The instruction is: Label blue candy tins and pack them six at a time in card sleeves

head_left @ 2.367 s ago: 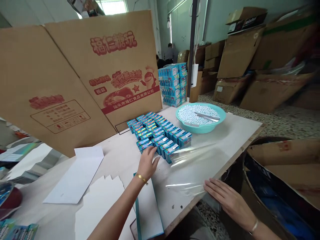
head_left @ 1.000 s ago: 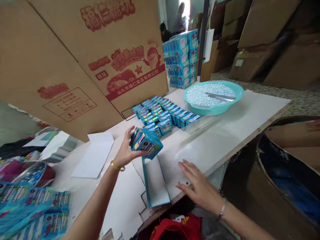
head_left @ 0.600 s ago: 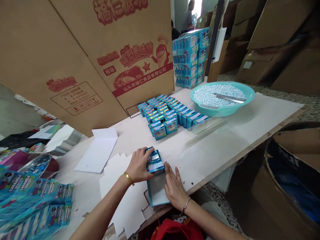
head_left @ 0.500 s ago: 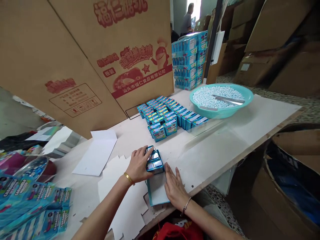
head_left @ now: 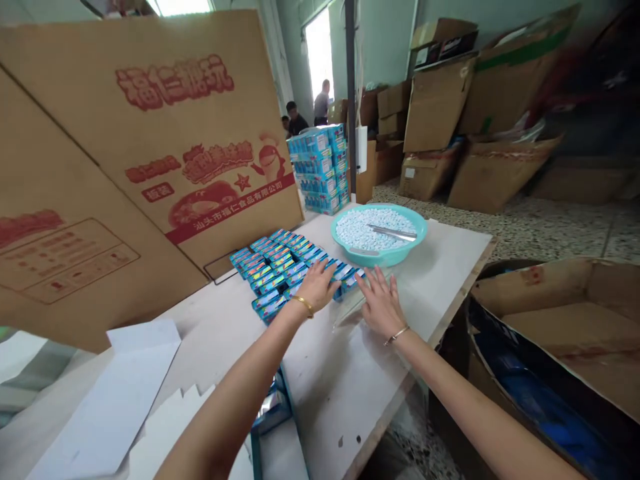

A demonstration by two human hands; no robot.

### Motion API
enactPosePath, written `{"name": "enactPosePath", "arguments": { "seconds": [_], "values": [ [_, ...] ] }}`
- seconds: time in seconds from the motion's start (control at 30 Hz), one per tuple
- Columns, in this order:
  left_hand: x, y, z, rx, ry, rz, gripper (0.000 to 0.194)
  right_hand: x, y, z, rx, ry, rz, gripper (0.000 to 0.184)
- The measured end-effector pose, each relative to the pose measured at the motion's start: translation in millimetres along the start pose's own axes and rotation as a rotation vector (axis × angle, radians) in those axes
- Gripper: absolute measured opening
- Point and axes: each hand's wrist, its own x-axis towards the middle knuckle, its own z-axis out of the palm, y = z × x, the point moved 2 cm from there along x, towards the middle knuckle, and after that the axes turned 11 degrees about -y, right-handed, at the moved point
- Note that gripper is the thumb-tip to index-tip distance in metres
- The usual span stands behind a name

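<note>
My left hand [head_left: 316, 289], a gold bracelet at its wrist, reaches over the rows of small blue boxes [head_left: 273, 255]. Its fingers are spread, and I cannot tell whether they touch the box tops. At the right end of the front row, my right hand [head_left: 384, 308] stretches its fingers beside the last boxes, holding nothing. An open blue-edged carton [head_left: 281, 448] lies at the near table edge, partly hidden by my left arm. Inside its far end are a few small boxes [head_left: 271, 408] with shiny tops.
A turquoise basin [head_left: 383, 257] of pale candies holds a metal scoop [head_left: 395, 233]. Blue packs [head_left: 320, 170] are stacked behind it. A large cardboard box [head_left: 145, 153] walls the left, with white card sheets [head_left: 113, 400] before it. An open carton [head_left: 550, 333] stands right of the table; people [head_left: 321, 103] are farther back.
Both hands have left the open carton and moved forward to the rows of blue boxes. My left hand has let go of the boxes in the carton. The view has turned right and up.
</note>
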Motion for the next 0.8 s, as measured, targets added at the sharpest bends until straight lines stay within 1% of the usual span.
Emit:
{"name": "enactPosePath", "arguments": {
  "seconds": [0.07,0.13,0.2,0.3,0.37,0.43,0.53,0.57,0.63,0.7,0.8],
  "values": [
    [31,3,13.5,-0.021,-0.043,-0.077,0.067,-4,17,13,-0.003,0.014,-0.006,0.048],
    [48,6,25.4,-0.044,-0.096,-0.143,0.08,-16,27,28,0.019,0.027,0.014,0.036],
    [55,10,34.2,-0.03,-0.14,-0.185,0.09,-30,33,43,0.041,0.007,0.034,0.034],
    [56,16,40.3,0.034,-0.133,-0.228,0.096,-43,35,60,0.061,-0.08,0.031,0.039],
    [53,20,41.2,0.046,-0.105,-0.236,0.09,-45,34,64,0.065,-0.137,0.032,0.04],
    [50,26,40.5,0.056,-0.064,-0.212,0.082,-43,32,64,0.068,-0.164,0.053,0.039],
    [46,37,37.7,0.091,0.02,-0.161,0.078,-38,29,60,0.072,-0.157,0.069,0.036],
    [46,40,36.6,0.092,0.042,-0.163,0.077,-38,28,60,0.073,-0.149,0.066,0.036],
    [48,43,34.2,0.066,0.069,-0.218,0.079,-37,27,63,0.069,-0.118,0.056,0.037],
    [53,41,30.7,0.021,0.071,-0.306,0.086,-37,27,72,0.059,-0.07,0.033,0.038],
    [62,33,21.0,-0.015,0.024,-0.391,0.095,-35,35,99,0.042,0.012,-0.025,0.035]
  ]
}}
